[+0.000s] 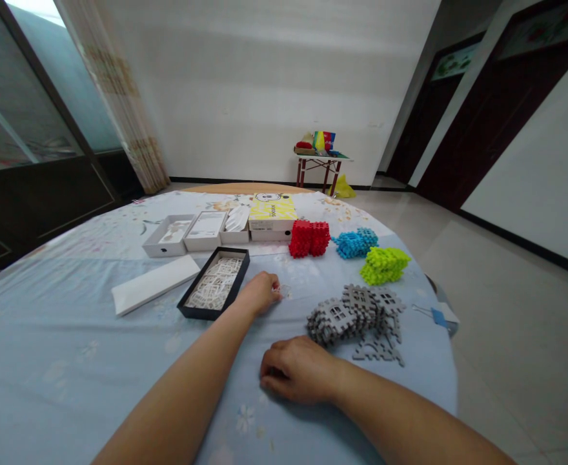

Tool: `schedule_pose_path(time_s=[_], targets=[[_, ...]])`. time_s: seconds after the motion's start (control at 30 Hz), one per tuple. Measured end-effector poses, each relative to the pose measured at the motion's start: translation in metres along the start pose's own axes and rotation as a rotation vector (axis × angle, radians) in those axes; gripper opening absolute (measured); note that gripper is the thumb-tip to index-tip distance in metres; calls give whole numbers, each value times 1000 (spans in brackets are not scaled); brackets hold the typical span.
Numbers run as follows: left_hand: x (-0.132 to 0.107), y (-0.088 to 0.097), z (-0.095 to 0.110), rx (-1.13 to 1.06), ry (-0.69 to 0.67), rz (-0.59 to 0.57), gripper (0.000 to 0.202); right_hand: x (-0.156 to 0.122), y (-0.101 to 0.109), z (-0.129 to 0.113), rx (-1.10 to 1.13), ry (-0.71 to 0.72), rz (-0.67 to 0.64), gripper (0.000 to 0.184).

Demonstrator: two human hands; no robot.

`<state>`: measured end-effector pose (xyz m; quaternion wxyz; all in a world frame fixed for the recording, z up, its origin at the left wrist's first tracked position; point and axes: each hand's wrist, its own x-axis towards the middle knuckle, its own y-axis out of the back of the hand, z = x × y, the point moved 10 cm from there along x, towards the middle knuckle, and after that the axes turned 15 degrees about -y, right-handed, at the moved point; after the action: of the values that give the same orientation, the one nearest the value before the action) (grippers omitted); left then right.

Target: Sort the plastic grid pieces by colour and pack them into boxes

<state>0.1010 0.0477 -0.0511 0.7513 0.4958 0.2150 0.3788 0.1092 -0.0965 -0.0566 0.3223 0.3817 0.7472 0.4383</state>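
Observation:
My left hand (261, 292) reaches forward on the light blue tablecloth (71, 361), fingers curled, pinching a small pale piece I cannot make out, right beside a black tray (187, 309) of white pieces. My right hand (296, 373) rests near the table's front, fingers curled under as a loose fist, and whether it holds anything is hidden. A heap of grey interlocking pieces (359, 316) lies just right of it. Farther back sit a red block (309, 237), a blue block (355, 243) and a lime green block (384, 265).
A white lid (154, 283) lies left of the black tray. Behind stand open white boxes (190, 232) and a yellow box (272, 216). A blue clip (439, 316) sits at the table's right edge. A small table (319, 163) with coloured things stands by the far wall.

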Motion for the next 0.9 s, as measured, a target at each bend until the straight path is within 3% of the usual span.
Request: schedule_pose_path(time_s=[0.33,0.63,0.73,0.9], targets=[[4,1,-13,-15,84,-46,14,0,-1,1,2,-28,-12,24],[-4,3,5,-78,37,33,9,0,-1,2,24,-26,4,23],[-13,18,9,-116,-25,80,12,-1,-1,2,37,-22,9,22],[-39,76,-3,-160,-62,261,26,-1,1,2,30,-32,25,22]])
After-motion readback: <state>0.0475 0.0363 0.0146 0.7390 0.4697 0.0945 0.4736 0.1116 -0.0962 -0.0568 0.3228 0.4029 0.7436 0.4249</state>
